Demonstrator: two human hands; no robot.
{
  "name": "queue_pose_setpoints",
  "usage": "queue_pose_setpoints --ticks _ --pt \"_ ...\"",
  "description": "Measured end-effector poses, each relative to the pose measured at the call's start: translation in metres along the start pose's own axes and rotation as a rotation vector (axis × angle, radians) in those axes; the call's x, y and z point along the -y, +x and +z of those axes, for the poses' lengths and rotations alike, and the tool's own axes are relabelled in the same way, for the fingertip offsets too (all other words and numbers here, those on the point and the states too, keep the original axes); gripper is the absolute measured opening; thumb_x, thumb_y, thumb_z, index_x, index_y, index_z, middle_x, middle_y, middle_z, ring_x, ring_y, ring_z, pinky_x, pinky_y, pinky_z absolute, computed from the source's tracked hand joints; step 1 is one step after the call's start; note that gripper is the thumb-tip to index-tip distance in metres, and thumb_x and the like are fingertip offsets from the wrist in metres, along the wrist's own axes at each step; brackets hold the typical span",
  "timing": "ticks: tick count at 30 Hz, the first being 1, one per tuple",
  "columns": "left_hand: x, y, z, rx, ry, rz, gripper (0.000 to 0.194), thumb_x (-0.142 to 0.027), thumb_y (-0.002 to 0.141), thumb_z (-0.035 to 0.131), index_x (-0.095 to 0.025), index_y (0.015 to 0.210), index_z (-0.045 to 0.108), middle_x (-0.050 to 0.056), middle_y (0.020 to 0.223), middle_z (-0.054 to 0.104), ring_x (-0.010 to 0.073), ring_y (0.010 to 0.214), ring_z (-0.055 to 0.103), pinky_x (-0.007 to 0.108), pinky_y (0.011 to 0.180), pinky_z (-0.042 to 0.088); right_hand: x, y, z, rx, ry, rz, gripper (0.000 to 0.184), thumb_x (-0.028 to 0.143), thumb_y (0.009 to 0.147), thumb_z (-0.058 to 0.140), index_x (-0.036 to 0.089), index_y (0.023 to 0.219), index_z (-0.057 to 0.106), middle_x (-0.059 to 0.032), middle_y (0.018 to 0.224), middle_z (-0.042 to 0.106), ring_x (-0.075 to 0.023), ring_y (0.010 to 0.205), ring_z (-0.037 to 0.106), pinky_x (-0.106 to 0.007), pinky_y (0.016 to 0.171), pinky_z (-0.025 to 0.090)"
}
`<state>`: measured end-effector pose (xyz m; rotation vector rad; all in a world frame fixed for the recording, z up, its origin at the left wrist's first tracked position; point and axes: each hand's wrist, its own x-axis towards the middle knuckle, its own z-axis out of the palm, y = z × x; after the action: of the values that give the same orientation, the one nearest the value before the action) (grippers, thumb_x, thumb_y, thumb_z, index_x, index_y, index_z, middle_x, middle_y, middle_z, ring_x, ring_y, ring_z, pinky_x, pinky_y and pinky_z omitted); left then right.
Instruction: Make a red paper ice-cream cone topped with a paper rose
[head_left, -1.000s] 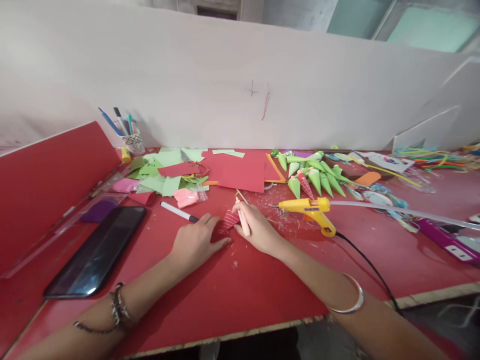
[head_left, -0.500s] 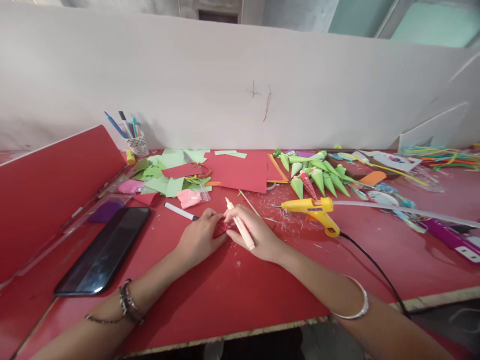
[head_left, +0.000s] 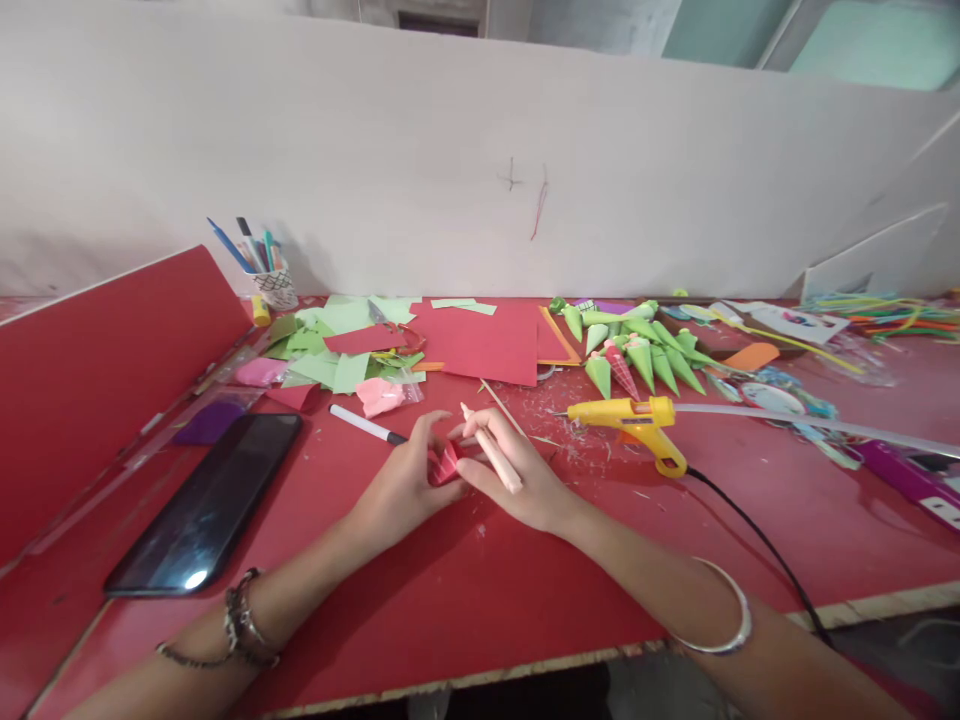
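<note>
A small piece of red paper (head_left: 444,464), patterned with lines and slightly curled, sits between my two hands near the middle of the table. My left hand (head_left: 405,470) grips it with thumb and fingers. My right hand (head_left: 529,480) is closed round a peach-coloured pen (head_left: 496,455) that slants up and to the left, and its fingertips reach to the paper's right edge. Just behind my left hand lies a white marker with a black cap (head_left: 364,424). A bag of pink clay (head_left: 380,396) is beyond it.
A black phone (head_left: 206,505) lies at left. To the right stands a yellow glue gun (head_left: 634,425) with its cord. Behind are red sheets (head_left: 487,345), green paper scraps (head_left: 330,360) and several green paper cones (head_left: 652,362). A pen cup (head_left: 274,288) stands by the white board.
The red paper piece, formerly flat and mostly covered by my fingers, now shows more and looks curled up. My hands have opened out a little around it; the pen remains in my right hand.
</note>
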<state>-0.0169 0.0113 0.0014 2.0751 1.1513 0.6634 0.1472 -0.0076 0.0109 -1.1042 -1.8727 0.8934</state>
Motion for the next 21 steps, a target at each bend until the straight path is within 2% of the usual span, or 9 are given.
queue_pose_setpoints --ticks 4,7,9,13,17,21 --pt "-0.008 -0.005 0.002 -0.008 -0.001 -0.013 0.062 -0.014 0.068 0.05 -0.019 0.123 0.023 -0.003 0.075 0.057 0.0099 0.058 0.047 0.022 0.054 0.038 0.006 -0.003 0.002 -0.008 -0.024 -0.011 0.03 0.03 0.072 0.06 0.023 0.09 0.037 -0.0006 0.09 0.05 -0.0129 0.071 0.049 -0.027 0.065 0.041" --pt "-0.011 -0.006 0.002 -0.002 -0.006 -0.032 0.064 -0.015 0.068 0.051 -0.019 0.124 0.022 -0.005 0.068 0.056 0.0096 0.055 0.046 0.021 0.051 0.037 0.006 -0.005 0.005 -0.02 0.001 -0.036 0.028 0.027 0.073 0.059 0.023 0.089 0.037 0.0002 0.088 0.05 -0.0124 0.072 0.049 -0.026 0.067 0.04" --pt "-0.012 -0.007 0.002 -0.001 -0.019 -0.034 0.058 -0.02 0.069 0.053 -0.02 0.121 0.029 -0.004 0.072 0.058 0.0097 0.057 0.049 0.021 0.053 0.038 0.004 -0.005 0.006 -0.041 0.04 -0.036 0.023 0.026 0.075 0.056 0.023 0.088 0.037 0.0002 0.087 0.049 -0.0124 0.073 0.049 -0.026 0.068 0.041" --pt "-0.012 -0.005 -0.002 0.077 -0.015 -0.031 0.028 -0.036 0.074 0.053 -0.015 0.092 0.053 -0.001 0.071 0.059 0.0113 0.061 0.051 0.021 0.054 0.038 0.0 -0.004 0.004 -0.125 0.068 -0.034 0.019 0.023 0.077 0.052 0.023 0.088 0.037 -0.0005 0.087 0.047 -0.0133 0.077 0.049 -0.028 0.071 0.041" --pt "-0.011 -0.003 -0.01 0.15 -0.11 -0.05 0.033 -0.041 0.081 0.044 -0.014 0.067 0.057 -0.001 0.062 0.059 0.0107 0.06 0.052 0.021 0.058 0.038 -0.004 -0.001 -0.001 -0.222 0.06 -0.058 0.017 0.021 0.077 0.052 0.023 0.087 0.039 -0.0008 0.087 0.045 -0.0138 0.08 0.048 -0.03 0.076 0.04" --pt "-0.007 -0.001 -0.016 0.221 -0.244 -0.043 0.04 -0.04 0.084 0.041 -0.013 0.06 0.058 -0.001 0.06 0.06 0.0095 0.059 0.052 0.02 0.062 0.038 -0.003 0.001 -0.001 -0.246 0.086 -0.07 0.014 0.02 0.077 0.051 0.022 0.084 0.039 0.0005 0.082 0.044 -0.0125 0.076 0.047 -0.03 0.074 0.041"
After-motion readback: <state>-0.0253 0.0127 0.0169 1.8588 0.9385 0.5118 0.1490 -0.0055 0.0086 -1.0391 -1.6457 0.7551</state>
